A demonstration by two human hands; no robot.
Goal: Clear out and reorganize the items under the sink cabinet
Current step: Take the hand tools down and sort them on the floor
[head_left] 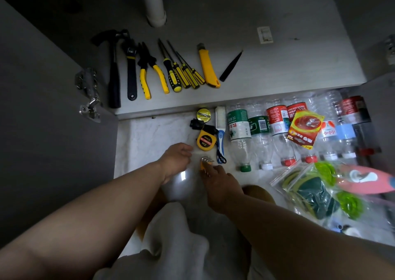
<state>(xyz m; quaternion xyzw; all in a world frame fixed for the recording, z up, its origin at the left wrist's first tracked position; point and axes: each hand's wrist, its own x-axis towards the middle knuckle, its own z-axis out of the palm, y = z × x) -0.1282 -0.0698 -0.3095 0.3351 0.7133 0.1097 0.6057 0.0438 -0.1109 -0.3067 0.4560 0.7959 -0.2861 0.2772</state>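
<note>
On the grey cabinet floor a row of tools is laid side by side: a hammer, a wrench, pliers, several screwdrivers, a yellow utility knife and black tweezers. A white pipe is seen behind them. On the pale tiles in front, a yellow tape measure, a round tin and a blue-white brush are placed just beside a row of clear plastic bottles, which are lying down. A hex key set is pinched at its orange holder by the right hand. The left hand is held near it, fingers loosely curled, with nothing in it. Zip bags with green contents are seen at the right.
</note>
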